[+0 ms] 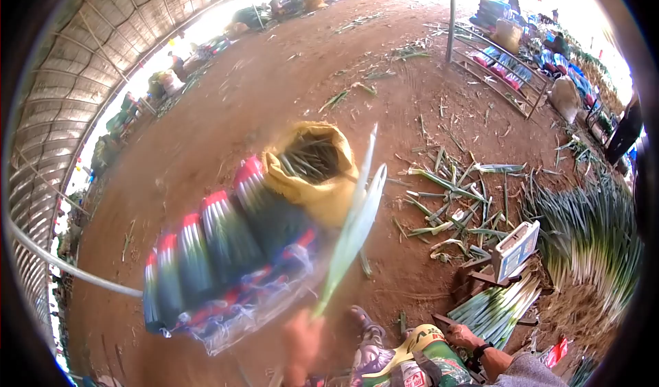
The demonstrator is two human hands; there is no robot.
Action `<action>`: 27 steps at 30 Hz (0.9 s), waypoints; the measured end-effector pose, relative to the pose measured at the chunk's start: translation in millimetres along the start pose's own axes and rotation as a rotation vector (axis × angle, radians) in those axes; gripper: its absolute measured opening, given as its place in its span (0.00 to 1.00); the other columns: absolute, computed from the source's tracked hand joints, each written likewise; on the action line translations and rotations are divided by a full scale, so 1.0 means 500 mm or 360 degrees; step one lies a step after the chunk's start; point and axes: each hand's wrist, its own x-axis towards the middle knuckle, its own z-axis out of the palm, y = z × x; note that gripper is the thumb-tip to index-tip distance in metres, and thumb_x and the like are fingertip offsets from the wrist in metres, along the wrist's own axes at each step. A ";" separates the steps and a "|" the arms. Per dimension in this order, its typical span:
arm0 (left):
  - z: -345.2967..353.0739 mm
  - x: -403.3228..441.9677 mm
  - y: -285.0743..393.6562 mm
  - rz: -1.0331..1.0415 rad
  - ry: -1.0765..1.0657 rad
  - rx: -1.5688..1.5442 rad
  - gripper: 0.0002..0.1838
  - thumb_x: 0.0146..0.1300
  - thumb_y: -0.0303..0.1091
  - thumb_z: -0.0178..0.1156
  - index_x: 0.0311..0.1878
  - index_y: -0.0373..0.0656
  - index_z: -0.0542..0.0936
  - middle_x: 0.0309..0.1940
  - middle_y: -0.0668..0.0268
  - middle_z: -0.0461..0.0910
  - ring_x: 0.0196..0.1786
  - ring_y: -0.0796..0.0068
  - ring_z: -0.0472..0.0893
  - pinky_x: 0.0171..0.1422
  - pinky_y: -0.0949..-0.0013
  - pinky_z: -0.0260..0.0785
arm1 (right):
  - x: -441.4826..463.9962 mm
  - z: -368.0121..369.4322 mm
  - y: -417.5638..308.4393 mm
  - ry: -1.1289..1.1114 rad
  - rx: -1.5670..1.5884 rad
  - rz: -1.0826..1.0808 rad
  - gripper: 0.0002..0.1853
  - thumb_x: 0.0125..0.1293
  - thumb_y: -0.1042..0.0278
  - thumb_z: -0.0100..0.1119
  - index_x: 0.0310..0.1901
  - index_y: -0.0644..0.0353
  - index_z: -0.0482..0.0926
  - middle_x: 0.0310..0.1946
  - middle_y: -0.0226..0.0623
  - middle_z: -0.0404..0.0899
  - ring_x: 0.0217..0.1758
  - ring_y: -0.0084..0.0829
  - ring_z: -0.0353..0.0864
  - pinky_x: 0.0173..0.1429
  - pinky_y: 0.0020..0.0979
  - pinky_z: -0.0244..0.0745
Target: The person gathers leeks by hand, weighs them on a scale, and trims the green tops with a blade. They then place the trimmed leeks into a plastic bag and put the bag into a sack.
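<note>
My left hand (302, 339) is smeared by motion at the bottom middle. It is closed on a long, pale green onion leaf (350, 232), which points up and away from me. Low on the right, my right hand (465, 336) has curled fingers at the near end of a loose pile of green onions (500, 308). A dark strip (443, 320) shows by its fingertips; whether the hand grips it I cannot tell. The green onions lie below a weighing scale's display (516, 251). A printed apron or sack (439, 356) covers my lap.
Left of centre stand several wrapped green onion bundles with red tops (223, 232) in clear plastic. Behind them is a yellow sack (329, 198) of green stalks. Cut leaves (453, 195) litter the dirt floor. A large heap of green onions (590, 239) lies right, near a metal frame (498, 78).
</note>
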 end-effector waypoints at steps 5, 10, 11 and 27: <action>-0.044 0.227 -0.060 0.0139 0.0149 -0.0216 0.12 0.64 0.33 0.67 0.46 0.36 0.85 0.21 0.61 0.81 0.23 0.75 0.79 0.30 0.66 0.72 | 0.095 -0.017 -0.074 -0.0001 0.0460 0.0404 0.14 0.70 0.58 0.58 0.35 0.58 0.85 0.34 0.45 0.84 0.45 0.46 0.84 0.65 0.35 0.76; -0.061 0.401 -0.108 -0.0061 0.0199 -0.0292 0.12 0.64 0.33 0.66 0.46 0.34 0.84 0.26 0.57 0.82 0.26 0.66 0.80 0.34 0.62 0.72 | 0.174 0.006 -0.069 0.0032 0.0571 0.0588 0.13 0.63 0.62 0.65 0.41 0.63 0.86 0.36 0.43 0.87 0.38 0.45 0.85 0.45 0.39 0.79; -0.069 0.429 -0.095 -0.0171 0.0172 -0.0348 0.12 0.63 0.33 0.68 0.44 0.35 0.84 0.29 0.48 0.83 0.30 0.53 0.82 0.37 0.55 0.73 | 0.188 0.004 -0.060 0.0040 0.0562 0.0486 0.13 0.64 0.61 0.65 0.40 0.64 0.85 0.36 0.45 0.86 0.38 0.46 0.85 0.45 0.40 0.79; -0.006 0.753 -0.222 -0.0812 -0.0387 -0.0616 0.15 0.65 0.39 0.64 0.44 0.35 0.85 0.29 0.67 0.84 0.28 0.80 0.79 0.32 0.73 0.69 | 0.912 -0.496 -0.042 0.0126 0.0673 0.0502 0.14 0.72 0.59 0.59 0.43 0.63 0.76 0.34 0.47 0.78 0.40 0.46 0.80 0.45 0.43 0.75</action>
